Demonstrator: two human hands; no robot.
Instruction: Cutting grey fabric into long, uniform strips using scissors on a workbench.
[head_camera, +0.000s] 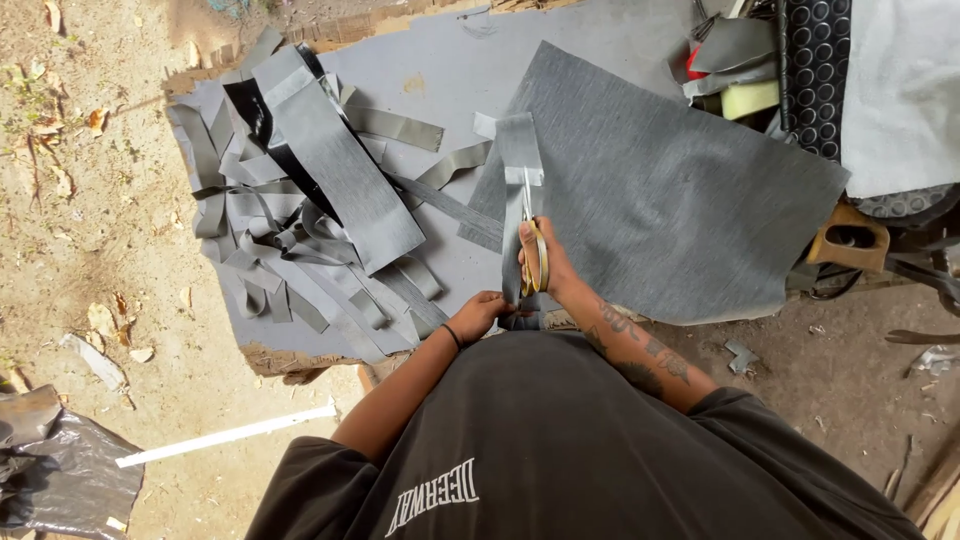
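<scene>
Grey strip (519, 160) between hands, scissors (532, 250) apparently in right hand (545, 262).

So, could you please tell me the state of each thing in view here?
Scissors: blades in the grey sheet, held by the right hand.
Grey sheet: flat, partly cut.
Narrow strip: partly cut free, near end pinched by the left hand.
Cut strips: loosely piled.
</scene>
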